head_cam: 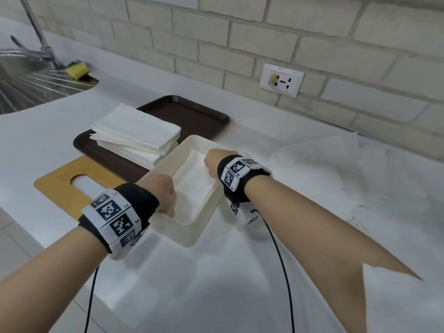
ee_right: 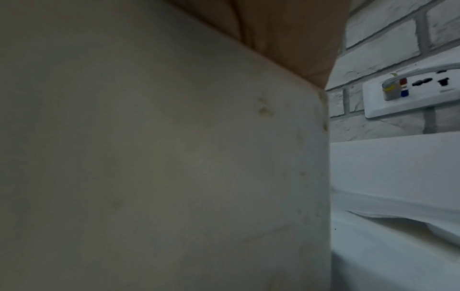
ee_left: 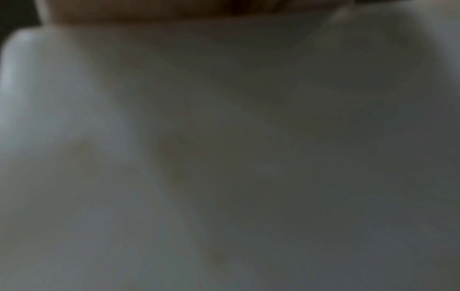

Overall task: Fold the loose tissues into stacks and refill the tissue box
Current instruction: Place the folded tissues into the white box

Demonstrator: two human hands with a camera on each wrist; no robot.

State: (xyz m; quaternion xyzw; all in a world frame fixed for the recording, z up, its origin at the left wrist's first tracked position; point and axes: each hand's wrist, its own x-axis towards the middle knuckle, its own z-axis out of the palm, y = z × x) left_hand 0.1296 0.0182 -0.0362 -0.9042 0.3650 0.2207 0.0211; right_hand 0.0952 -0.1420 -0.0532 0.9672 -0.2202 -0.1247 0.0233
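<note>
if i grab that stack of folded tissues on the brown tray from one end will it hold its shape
Probably not. The stack of folded tissues is many thin loose sheets with uneven, fanned edges, so it would likely sag and shed layers. It looks light for its bulk. Supporting it from both ends, or underneath, seems safer off the brown tray.

White counter (head_cam: 216, 284) under pale brick wall (head_cam: 312, 32) (steel sink (head_cam: 21, 78) far left)

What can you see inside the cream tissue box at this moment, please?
Inside the tissue box lies a flat layer of white tissues. Both hands, left hand and right hand, dip in; their fingers and the box floor are hidden.
</note>
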